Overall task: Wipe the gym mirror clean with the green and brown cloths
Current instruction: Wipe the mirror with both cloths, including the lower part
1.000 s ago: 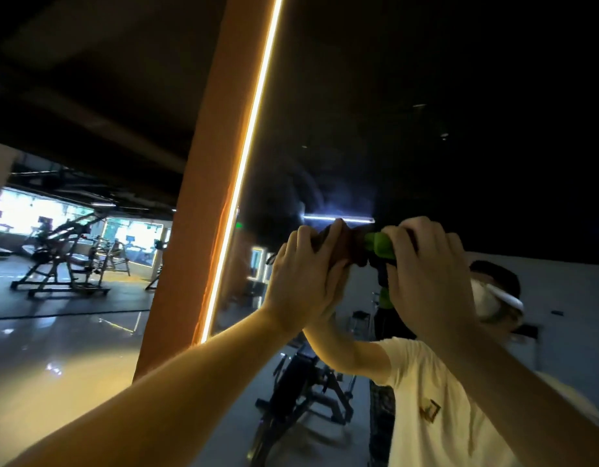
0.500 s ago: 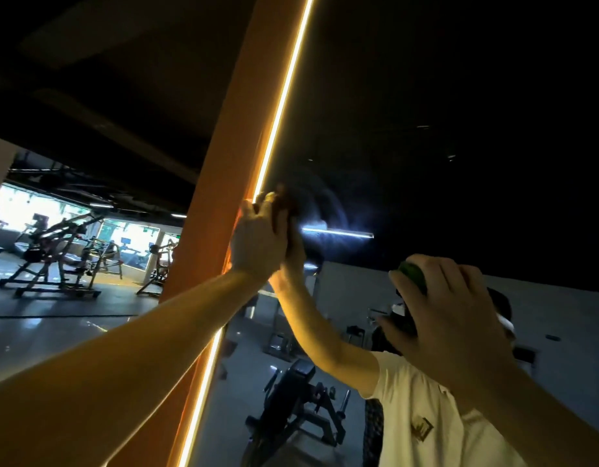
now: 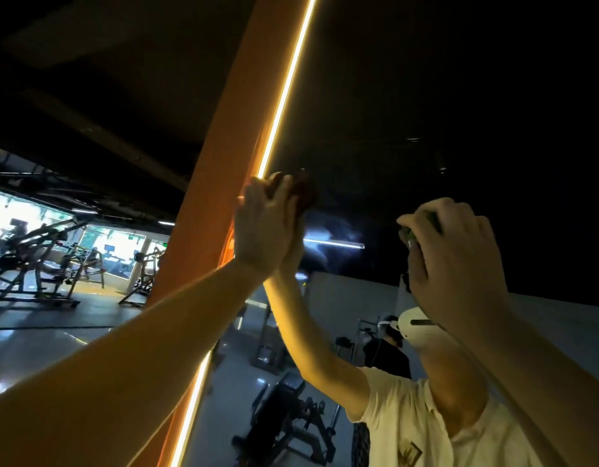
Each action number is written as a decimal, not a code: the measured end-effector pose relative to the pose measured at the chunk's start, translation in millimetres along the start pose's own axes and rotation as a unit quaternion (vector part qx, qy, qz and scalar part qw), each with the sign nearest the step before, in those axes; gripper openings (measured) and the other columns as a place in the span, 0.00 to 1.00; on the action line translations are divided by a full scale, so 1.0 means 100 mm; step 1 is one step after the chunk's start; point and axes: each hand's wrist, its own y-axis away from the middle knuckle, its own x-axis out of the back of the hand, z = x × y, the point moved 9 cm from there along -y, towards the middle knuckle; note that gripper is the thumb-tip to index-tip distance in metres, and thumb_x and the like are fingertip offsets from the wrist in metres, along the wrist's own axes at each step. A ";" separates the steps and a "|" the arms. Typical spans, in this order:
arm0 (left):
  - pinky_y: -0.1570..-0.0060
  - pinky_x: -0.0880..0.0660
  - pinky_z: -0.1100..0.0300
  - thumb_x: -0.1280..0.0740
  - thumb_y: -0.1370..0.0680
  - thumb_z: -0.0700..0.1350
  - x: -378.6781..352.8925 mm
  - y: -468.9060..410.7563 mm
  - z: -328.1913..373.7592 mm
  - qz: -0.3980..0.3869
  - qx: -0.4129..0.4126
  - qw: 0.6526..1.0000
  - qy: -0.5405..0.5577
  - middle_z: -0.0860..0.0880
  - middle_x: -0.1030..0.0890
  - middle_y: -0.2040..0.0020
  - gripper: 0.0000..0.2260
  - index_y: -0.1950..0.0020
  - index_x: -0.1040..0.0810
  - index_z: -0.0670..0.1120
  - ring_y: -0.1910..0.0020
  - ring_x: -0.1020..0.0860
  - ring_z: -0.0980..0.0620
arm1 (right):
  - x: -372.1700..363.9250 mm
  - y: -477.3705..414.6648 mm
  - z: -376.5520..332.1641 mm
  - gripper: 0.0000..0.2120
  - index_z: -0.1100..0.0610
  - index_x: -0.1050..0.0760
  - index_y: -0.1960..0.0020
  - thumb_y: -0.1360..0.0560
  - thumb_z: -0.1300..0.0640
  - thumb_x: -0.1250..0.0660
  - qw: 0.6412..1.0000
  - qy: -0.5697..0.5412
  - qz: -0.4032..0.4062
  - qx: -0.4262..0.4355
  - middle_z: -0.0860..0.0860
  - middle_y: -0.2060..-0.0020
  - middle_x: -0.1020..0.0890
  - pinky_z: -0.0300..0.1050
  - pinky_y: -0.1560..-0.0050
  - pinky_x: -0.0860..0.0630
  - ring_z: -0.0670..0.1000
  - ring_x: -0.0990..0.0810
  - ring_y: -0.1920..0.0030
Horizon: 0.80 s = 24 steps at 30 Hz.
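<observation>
The gym mirror (image 3: pixel 426 129) fills the right of the view, dark at the top, with faint smears near a reflected light bar. My left hand (image 3: pixel 264 227) presses the brown cloth (image 3: pixel 303 193) flat against the glass, right beside the mirror's lit left edge. My right hand (image 3: pixel 456 261) is raised further right and a little lower, curled around the green cloth (image 3: pixel 411 232), of which only a small edge shows under my fingers. Both arms and a white shirt appear reflected in the glass.
An orange pillar (image 3: pixel 220 163) with a glowing light strip (image 3: pixel 284 92) borders the mirror on the left. Weight machines (image 3: pixel 39 264) stand on the shiny floor far left. A bench (image 3: pixel 284 419) and another person (image 3: pixel 387 348) show as reflections.
My hands have separated: the left went up and left with the brown cloth to the mirror's edge, the right shifted right with the green cloth. The view has tilted upward.
</observation>
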 end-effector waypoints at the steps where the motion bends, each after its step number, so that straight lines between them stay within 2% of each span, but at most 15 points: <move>1: 0.41 0.29 0.45 0.47 0.15 0.54 -0.01 0.03 -0.17 -0.013 0.030 0.999 -0.025 0.38 0.25 0.41 0.23 0.29 0.23 0.46 0.43 0.27 0.39 | 0.01 0.03 0.01 0.19 0.61 0.24 0.39 0.30 0.63 0.28 1.000 -0.001 0.003 0.001 0.62 0.44 0.24 0.60 0.49 0.26 0.64 0.24 0.46; 4: 0.42 0.26 0.44 0.46 0.14 0.51 0.05 0.20 -0.38 -0.037 0.099 0.994 -0.025 0.38 0.25 0.43 0.21 0.31 0.22 0.40 0.44 0.25 0.37 | 0.02 0.12 0.00 0.20 0.61 0.24 0.38 0.28 0.59 0.27 1.000 0.001 -0.002 0.004 0.62 0.43 0.24 0.59 0.47 0.26 0.64 0.24 0.45; 6: 0.43 0.26 0.48 0.47 0.15 0.52 0.10 0.26 -0.11 -0.047 0.105 0.993 0.031 0.39 0.25 0.40 0.23 0.28 0.25 0.40 0.43 0.23 0.38 | 0.00 0.12 -0.02 0.22 0.60 0.24 0.37 0.28 0.55 0.27 1.000 0.012 -0.019 0.006 0.62 0.42 0.24 0.60 0.45 0.27 0.64 0.25 0.43; 8: 0.46 0.24 0.50 0.45 0.17 0.53 0.17 0.34 0.48 -0.056 0.022 0.992 0.112 0.41 0.24 0.38 0.24 0.24 0.30 0.43 0.44 0.23 0.42 | -0.02 0.13 -0.03 0.25 0.60 0.25 0.36 0.30 0.55 0.27 0.999 0.011 -0.032 0.003 0.61 0.42 0.24 0.60 0.45 0.27 0.64 0.26 0.42; 10: 0.49 0.21 0.50 0.41 0.17 0.51 0.22 0.48 1.04 -0.060 -0.085 0.980 0.170 0.44 0.24 0.40 0.21 0.25 0.29 0.46 0.46 0.23 0.46 | -0.01 0.12 -0.01 0.27 0.59 0.25 0.35 0.33 0.57 0.27 1.000 0.000 -0.029 -0.009 0.61 0.42 0.24 0.60 0.45 0.27 0.63 0.26 0.42; 12: 0.52 0.20 0.52 0.40 0.16 0.51 0.24 0.50 1.24 -0.052 -0.163 0.972 0.163 0.44 0.25 0.42 0.20 0.26 0.26 0.47 0.49 0.24 0.49 | 0.01 0.12 0.00 0.26 0.60 0.25 0.36 0.33 0.58 0.27 1.000 -0.006 -0.019 -0.010 0.61 0.42 0.24 0.60 0.45 0.26 0.63 0.26 0.43; 14: 0.52 0.22 0.51 0.40 0.16 0.52 0.17 0.41 1.09 -0.043 -0.204 0.970 0.126 0.42 0.25 0.43 0.20 0.26 0.25 0.46 0.50 0.24 0.46 | 0.00 0.12 -0.01 0.25 0.60 0.25 0.37 0.33 0.60 0.27 1.000 -0.004 -0.017 -0.004 0.62 0.42 0.23 0.60 0.45 0.26 0.64 0.25 0.43; 15: 0.51 0.22 0.50 0.41 0.17 0.52 0.12 0.32 0.88 -0.034 -0.186 0.976 0.112 0.41 0.25 0.43 0.21 0.26 0.24 0.46 0.50 0.24 0.44 | 0.00 0.12 -0.01 0.24 0.61 0.25 0.37 0.32 0.60 0.28 1.000 -0.002 -0.015 -0.002 0.62 0.43 0.23 0.61 0.46 0.26 0.65 0.24 0.43; 17: 0.47 0.22 0.47 0.43 0.17 0.53 0.07 0.10 0.32 -0.016 -0.087 0.992 0.094 0.39 0.25 0.40 0.22 0.26 0.24 0.47 0.47 0.23 0.40 | 0.00 0.12 -0.02 0.22 0.61 0.25 0.37 0.31 0.59 0.31 1.000 0.003 -0.012 0.003 0.62 0.43 0.23 0.61 0.46 0.26 0.66 0.24 0.43; 20: 0.45 0.23 0.46 0.46 0.14 0.53 0.00 -0.02 -0.26 -0.039 0.024 0.998 0.033 0.40 0.25 0.40 0.22 0.26 0.25 0.45 0.46 0.23 0.39 | 0.00 0.12 -0.03 0.22 0.61 0.25 0.37 0.31 0.60 0.32 1.000 0.003 -0.012 0.000 0.63 0.43 0.23 0.62 0.46 0.26 0.66 0.24 0.43; 23: 0.46 0.23 0.47 0.48 0.15 0.51 0.08 0.16 -0.13 -0.016 0.081 0.996 0.029 0.40 0.24 0.39 0.22 0.30 0.23 0.43 0.45 0.22 0.40 | 0.02 0.12 -0.02 0.22 0.60 0.25 0.37 0.31 0.60 0.33 1.000 -0.002 -0.013 -0.006 0.63 0.43 0.23 0.62 0.45 0.26 0.66 0.24 0.43; 24: 0.47 0.23 0.49 0.47 0.15 0.51 0.13 0.33 0.08 -0.010 0.067 0.996 0.052 0.41 0.23 0.39 0.21 0.30 0.23 0.43 0.46 0.22 0.42 | 0.03 0.12 -0.02 0.22 0.60 0.25 0.37 0.31 0.60 0.33 1.000 -0.003 -0.013 -0.008 0.62 0.43 0.23 0.62 0.45 0.26 0.65 0.25 0.43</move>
